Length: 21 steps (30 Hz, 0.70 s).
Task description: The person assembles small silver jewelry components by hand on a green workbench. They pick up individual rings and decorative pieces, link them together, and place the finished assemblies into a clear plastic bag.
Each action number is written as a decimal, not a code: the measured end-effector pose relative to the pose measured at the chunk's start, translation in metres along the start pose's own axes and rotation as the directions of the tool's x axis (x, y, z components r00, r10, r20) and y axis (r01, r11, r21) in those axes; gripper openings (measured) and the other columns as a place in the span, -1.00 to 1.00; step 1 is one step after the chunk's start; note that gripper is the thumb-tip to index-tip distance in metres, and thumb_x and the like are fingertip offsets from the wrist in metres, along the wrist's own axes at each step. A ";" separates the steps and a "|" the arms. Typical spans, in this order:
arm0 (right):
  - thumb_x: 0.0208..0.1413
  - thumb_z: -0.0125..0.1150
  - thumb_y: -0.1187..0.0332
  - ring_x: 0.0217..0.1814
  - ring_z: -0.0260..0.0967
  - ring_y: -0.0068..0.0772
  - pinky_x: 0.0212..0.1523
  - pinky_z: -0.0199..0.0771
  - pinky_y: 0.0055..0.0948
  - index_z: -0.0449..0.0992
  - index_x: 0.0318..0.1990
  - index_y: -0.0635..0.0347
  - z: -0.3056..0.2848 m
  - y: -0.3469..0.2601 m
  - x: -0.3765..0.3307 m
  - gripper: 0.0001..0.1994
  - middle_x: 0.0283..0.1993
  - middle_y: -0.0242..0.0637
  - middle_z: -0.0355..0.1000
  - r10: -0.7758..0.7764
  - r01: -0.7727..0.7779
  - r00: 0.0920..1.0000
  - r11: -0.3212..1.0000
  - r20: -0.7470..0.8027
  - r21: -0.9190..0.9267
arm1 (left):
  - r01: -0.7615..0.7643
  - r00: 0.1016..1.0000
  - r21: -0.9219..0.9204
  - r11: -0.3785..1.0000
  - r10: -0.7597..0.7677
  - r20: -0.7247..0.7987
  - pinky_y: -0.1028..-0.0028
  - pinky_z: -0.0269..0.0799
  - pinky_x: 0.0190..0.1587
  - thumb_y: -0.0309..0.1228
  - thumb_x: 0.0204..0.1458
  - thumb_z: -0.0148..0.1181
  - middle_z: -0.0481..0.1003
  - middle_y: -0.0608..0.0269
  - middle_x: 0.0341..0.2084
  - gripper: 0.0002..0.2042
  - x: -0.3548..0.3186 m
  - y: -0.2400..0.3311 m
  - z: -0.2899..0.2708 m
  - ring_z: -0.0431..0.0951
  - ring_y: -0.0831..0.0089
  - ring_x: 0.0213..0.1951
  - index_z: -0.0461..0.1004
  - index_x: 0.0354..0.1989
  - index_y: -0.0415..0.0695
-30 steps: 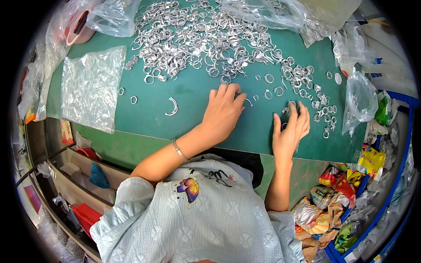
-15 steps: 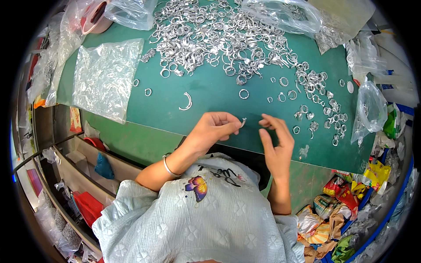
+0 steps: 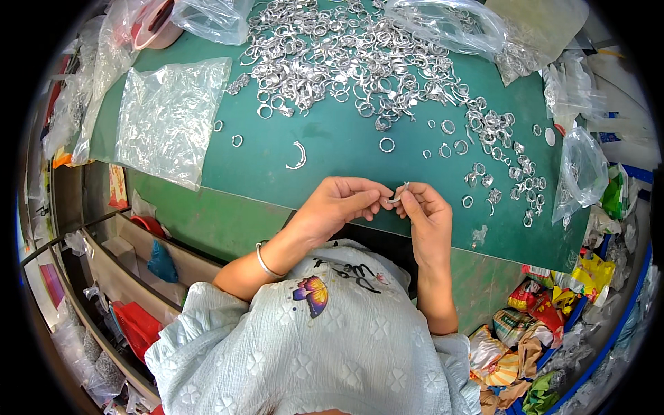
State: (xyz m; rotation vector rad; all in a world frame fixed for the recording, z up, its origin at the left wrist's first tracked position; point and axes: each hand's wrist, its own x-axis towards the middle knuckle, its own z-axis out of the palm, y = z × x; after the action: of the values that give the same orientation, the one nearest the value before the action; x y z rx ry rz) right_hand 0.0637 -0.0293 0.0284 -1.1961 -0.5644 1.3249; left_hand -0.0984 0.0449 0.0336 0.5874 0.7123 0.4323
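Over the table's near edge my left hand (image 3: pixel 340 205) pinches one end of a small, curved silvery ring piece (image 3: pixel 394 200). At its other end, the thumb and fingers of my right hand (image 3: pixel 430 220) close on the same piece. Fingertips cover much of it, so its full shape is hidden. Beyond my hands lie a single round ring (image 3: pixel 386 144) and an open curved metal piece (image 3: pixel 297 155). A large heap of silvery rings (image 3: pixel 360 59) spreads across the far side of the table.
The green table (image 3: pixel 332 155) also bears a flat clear plastic bag (image 3: pixel 169 124) at left and a smaller group of rings (image 3: pixel 494 128) at right. Another clear bag (image 3: pixel 579 169) hangs over the right edge. Open drawers (image 3: pixel 166 259) stand at lower left, colourful wrappers (image 3: pixel 532 311) at lower right.
My right hand has moved left and closed on the ring piece, having been apart with its fingers spread. My left hand keeps its pinch, shifted slightly right.
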 end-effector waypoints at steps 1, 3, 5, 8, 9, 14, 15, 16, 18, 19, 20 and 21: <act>0.13 0.15 0.46 -0.30 0.42 -0.57 -0.28 0.30 -0.63 0.47 -0.25 0.35 -0.001 0.000 0.000 -0.89 -0.28 -0.30 0.47 0.004 -0.004 1.000 1.000 0.012 0.020 | -0.015 1.000 0.014 1.000 0.015 0.010 0.61 0.40 -0.24 -0.49 0.14 0.06 0.54 0.17 -0.31 -0.79 -0.001 -0.001 0.000 0.47 0.59 -0.35 0.48 -0.13 -0.35; 0.13 0.15 0.46 -0.29 0.41 -0.57 -0.29 0.31 -0.63 0.48 -0.25 0.35 0.002 0.000 0.000 -0.88 -0.28 -0.30 0.47 0.002 -0.002 1.000 1.000 0.005 0.022 | -0.041 0.999 0.054 0.998 0.040 0.017 0.59 0.41 -0.22 -0.51 0.13 0.06 0.54 0.17 -0.30 -0.80 -0.001 -0.002 -0.001 0.48 0.57 -0.32 0.48 -0.13 -0.36; 0.12 0.16 0.47 -0.30 0.40 -0.59 -0.31 0.31 -0.62 0.48 -0.25 0.34 0.003 0.001 -0.001 -0.89 -0.28 -0.31 0.47 -0.014 0.014 1.000 1.000 -0.011 -0.010 | -0.062 0.998 0.106 0.992 0.061 0.011 0.58 0.42 -0.22 -0.54 0.11 0.08 0.54 0.20 -0.30 -0.81 -0.001 -0.002 -0.001 0.48 0.56 -0.31 0.48 -0.15 -0.37; 0.08 0.20 0.48 -0.35 0.37 -0.59 -0.33 0.31 -0.60 0.49 -0.25 0.32 0.003 0.012 0.000 -0.88 -0.30 -0.34 0.48 -0.067 0.063 0.997 0.986 -0.023 -0.156 | -0.239 0.959 0.576 0.781 0.283 0.015 0.54 0.42 -0.24 -0.59 0.04 0.14 0.54 0.23 -0.35 -0.86 -0.006 -0.003 0.008 0.50 0.50 -0.31 0.49 -0.22 -0.32; 0.05 0.22 0.49 -0.37 0.37 -0.58 -0.33 0.31 -0.59 0.49 -0.26 0.31 0.003 0.017 0.000 -0.88 -0.32 -0.34 0.48 -0.080 0.075 0.997 0.968 -0.010 -0.239 | -0.265 0.933 0.699 0.664 0.359 0.013 0.52 0.42 -0.26 -0.60 0.00 0.16 0.54 0.22 -0.37 -0.87 -0.005 -0.003 0.008 0.50 0.46 -0.32 0.49 -0.25 -0.30; -0.08 0.27 0.52 -0.29 0.35 -0.26 -0.25 0.35 -0.40 0.51 -0.26 0.26 -0.013 0.000 0.010 -0.82 -0.32 -0.23 0.43 -0.446 0.215 0.891 0.580 -0.086 -0.786 | -0.099 0.670 0.992 -0.075 0.732 0.122 0.31 0.24 -0.14 -0.59 -0.21 0.26 0.40 0.18 -0.31 -0.84 -0.009 0.001 -0.019 0.36 0.20 -0.22 0.48 -0.41 -0.17; -0.06 0.24 0.52 -0.16 0.31 -0.19 -0.13 0.31 -0.30 0.50 -0.24 0.26 -0.026 -0.006 0.012 -0.82 -0.24 -0.20 0.42 -0.575 0.183 0.815 0.370 -0.070 -0.911 | 0.002 0.640 0.994 -0.109 0.764 0.082 0.31 0.19 -0.17 -0.57 -0.22 0.27 0.36 0.21 -0.31 -0.84 -0.012 0.004 -0.028 0.32 0.22 -0.24 0.47 -0.42 -0.15; -0.04 0.21 0.51 -0.05 0.26 -0.12 -0.02 0.23 -0.26 0.49 -0.21 0.27 -0.039 -0.013 0.015 -0.81 -0.18 -0.18 0.40 -0.673 0.169 0.739 0.208 -0.016 -0.963 | 0.098 0.622 0.987 -0.131 0.782 0.042 0.32 0.17 -0.17 -0.56 -0.20 0.26 0.35 0.20 -0.30 -0.86 -0.016 0.005 -0.036 0.30 0.24 -0.25 0.47 -0.44 -0.14; 0.01 0.21 0.42 0.12 0.15 -0.09 0.06 0.14 -0.17 0.41 -0.03 0.25 -0.052 -0.023 0.021 -0.67 0.04 -0.12 0.29 -0.666 -0.021 0.744 0.053 -0.051 -0.998 | 0.186 0.615 0.976 -0.110 0.788 -0.028 0.29 0.16 -0.10 -0.55 -0.18 0.26 0.32 0.14 -0.22 -0.80 -0.018 0.004 -0.048 0.29 0.20 -0.17 0.45 -0.32 -0.13; 0.02 0.21 0.39 0.18 0.10 -0.08 0.09 0.10 -0.13 0.38 0.03 0.24 -0.057 -0.023 0.027 -0.62 0.11 -0.10 0.24 -0.675 -0.105 0.736 -0.045 -0.048 -0.993 | 0.221 0.613 0.972 -0.084 0.787 -0.071 0.28 0.16 -0.05 -0.54 -0.17 0.26 0.30 0.11 -0.17 -0.75 -0.018 0.004 -0.051 0.28 0.17 -0.12 0.45 -0.25 -0.11; 0.04 0.20 0.36 0.21 0.08 -0.06 0.11 0.07 -0.09 0.36 0.05 0.23 -0.062 -0.022 0.030 -0.60 0.13 -0.09 0.21 -0.663 -0.110 0.747 -0.046 -0.052 -0.993 | 0.186 0.588 0.980 -0.068 0.807 -0.055 0.26 0.14 -0.02 -0.54 -0.16 0.25 0.29 0.10 -0.13 -0.72 -0.018 0.002 -0.050 0.27 0.14 -0.08 0.44 -0.21 -0.10; 0.05 0.20 0.33 0.24 0.05 -0.05 0.14 0.04 -0.06 0.34 0.08 0.22 -0.067 -0.020 0.035 -0.57 0.16 -0.08 0.19 -0.651 -0.111 0.757 -0.051 -0.051 -0.993 | 0.152 0.557 0.987 -0.050 0.829 -0.044 0.24 0.13 0.02 -0.54 -0.14 0.25 0.27 0.08 -0.09 -0.69 -0.017 0.001 -0.044 0.26 0.12 -0.03 0.42 -0.16 -0.09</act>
State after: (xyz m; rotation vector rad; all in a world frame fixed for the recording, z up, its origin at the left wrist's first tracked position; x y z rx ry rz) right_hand 0.1393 -0.0162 0.0123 -2.3405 -1.3789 -0.2137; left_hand -0.1419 0.0517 0.0155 2.2173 1.6706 0.7304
